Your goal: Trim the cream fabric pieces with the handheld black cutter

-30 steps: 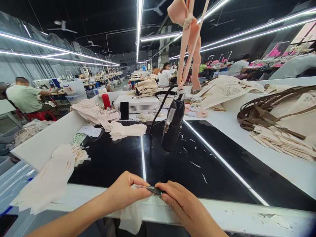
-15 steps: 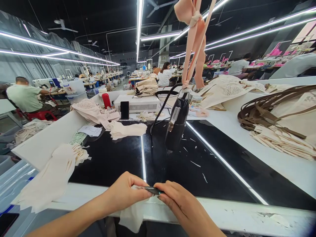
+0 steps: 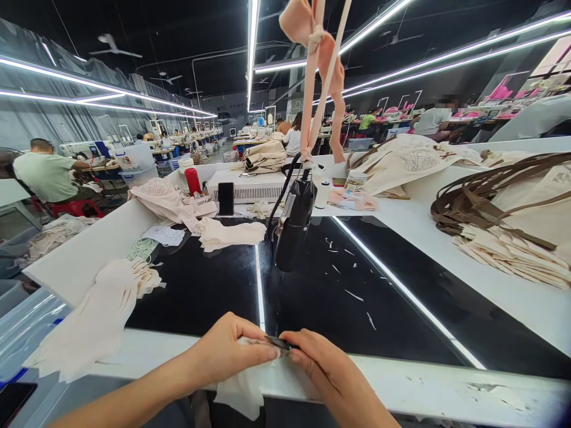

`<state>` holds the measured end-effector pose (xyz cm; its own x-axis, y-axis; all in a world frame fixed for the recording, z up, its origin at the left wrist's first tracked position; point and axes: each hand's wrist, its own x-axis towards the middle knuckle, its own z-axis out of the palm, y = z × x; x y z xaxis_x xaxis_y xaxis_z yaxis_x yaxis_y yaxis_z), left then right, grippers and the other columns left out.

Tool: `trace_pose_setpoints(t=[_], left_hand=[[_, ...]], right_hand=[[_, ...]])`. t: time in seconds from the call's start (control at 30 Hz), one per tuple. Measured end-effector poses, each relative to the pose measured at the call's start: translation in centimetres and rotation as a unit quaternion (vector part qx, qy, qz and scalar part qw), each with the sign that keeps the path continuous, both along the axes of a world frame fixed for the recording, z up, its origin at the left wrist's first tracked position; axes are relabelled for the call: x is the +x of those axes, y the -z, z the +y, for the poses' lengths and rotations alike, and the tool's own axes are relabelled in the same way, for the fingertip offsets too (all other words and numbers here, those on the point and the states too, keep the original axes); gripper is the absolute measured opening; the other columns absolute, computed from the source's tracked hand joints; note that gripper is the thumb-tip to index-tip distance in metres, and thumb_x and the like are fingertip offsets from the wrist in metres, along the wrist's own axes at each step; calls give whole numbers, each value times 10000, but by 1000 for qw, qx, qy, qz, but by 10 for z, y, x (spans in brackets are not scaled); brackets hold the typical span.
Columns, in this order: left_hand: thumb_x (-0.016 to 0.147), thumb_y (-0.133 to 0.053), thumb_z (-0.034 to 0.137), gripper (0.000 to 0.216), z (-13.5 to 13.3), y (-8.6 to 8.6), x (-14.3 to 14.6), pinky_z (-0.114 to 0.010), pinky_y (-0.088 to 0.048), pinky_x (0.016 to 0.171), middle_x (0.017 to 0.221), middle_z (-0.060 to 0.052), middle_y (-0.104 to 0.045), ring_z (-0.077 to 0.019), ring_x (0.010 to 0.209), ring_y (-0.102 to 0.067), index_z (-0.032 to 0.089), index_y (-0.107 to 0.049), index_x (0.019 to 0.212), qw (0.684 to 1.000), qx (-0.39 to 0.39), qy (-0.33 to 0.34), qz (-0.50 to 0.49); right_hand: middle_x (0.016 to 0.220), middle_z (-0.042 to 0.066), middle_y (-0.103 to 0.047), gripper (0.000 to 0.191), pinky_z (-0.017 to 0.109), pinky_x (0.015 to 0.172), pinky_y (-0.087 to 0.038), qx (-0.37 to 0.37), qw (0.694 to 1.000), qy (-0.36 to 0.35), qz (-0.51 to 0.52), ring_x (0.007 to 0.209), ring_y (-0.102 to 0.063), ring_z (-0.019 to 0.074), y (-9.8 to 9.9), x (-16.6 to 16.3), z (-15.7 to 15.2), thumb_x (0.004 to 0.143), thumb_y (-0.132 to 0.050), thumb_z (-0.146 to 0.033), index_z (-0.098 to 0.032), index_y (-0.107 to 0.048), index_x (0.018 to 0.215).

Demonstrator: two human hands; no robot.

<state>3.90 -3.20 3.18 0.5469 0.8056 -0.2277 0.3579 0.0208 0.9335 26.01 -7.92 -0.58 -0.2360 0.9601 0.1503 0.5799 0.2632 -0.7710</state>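
Note:
My left hand (image 3: 227, 352) and my right hand (image 3: 328, 371) meet at the near edge of the black-topped table (image 3: 214, 285). Both pinch a small dark flat piece (image 3: 277, 342) together with a piece of cream cloth (image 3: 241, 389) that hangs down over the white table edge. The fingers of each hand are closed on them. A black hand tool (image 3: 294, 229) hangs just above the table beyond my hands, tied by peach cloth strips (image 3: 319, 71) from overhead, with a black cable running off it.
Cream cloth pieces (image 3: 96, 318) lie at the left, more (image 3: 223, 233) further back. Brown straps (image 3: 486, 199) and cloth stacks (image 3: 513, 255) sit on the white right table. A white box (image 3: 250, 187), phone (image 3: 225, 199) and red bottle (image 3: 193, 182) stand behind. Other people work at distant tables.
The hanging black tool swung right, then back to the left. My hands stay pinched on the dark piece and cloth, barely shifting.

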Motion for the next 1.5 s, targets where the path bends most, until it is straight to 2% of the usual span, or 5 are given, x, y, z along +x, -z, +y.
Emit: trace_pose_setpoints(t=[0.27,0.6,0.8,1.0,1.5], left_hand=[[837,-719,532,414,3,-2,-5,-312,-478,903,1022,-73,-792,-250,982,-674,179,-844,1014,1000,2,-9,-21],[712,-783,744,656,2,-1,-8,-237,-344,597,697,-7,-625,-118,633,-464,125,-808,926,991,-98,-71,-57],[671,-803,753,646,1,-6,-5,-232,-328,595,671,18,-561,-99,619,-409,124,-753,810,987,-98,-81,-96],[751,-755,673,551,0,-8,-4,-238,-315,582,692,8,-558,-109,633,-411,124,-737,798,993,-42,-80,-82],[615,-886,661,618,-6,1,-29,-232,-384,634,740,14,-605,-108,671,-510,138,-676,871,981,-155,-34,-115]], right_hand=[[959,71,-733,416,338,731,-573,187,962,44,-195,845,-703,221,8,34,18,1084,-379,-457,-257,-693,1272],[1138,147,-752,474,477,839,-571,310,904,95,-279,1019,-706,322,13,44,40,1075,-364,-470,-199,-689,1289],[1240,124,-740,457,419,959,-583,26,999,4,37,1133,-701,288,-6,4,13,982,-549,-573,-255,-691,1278],[726,-20,-610,502,230,612,-461,-221,934,-51,274,678,-579,147,-17,-35,8,839,-673,-704,-204,-632,857],[704,-12,-551,596,215,525,-364,-188,965,-42,176,629,-459,132,-17,-35,16,873,-535,-781,-202,-654,795]])
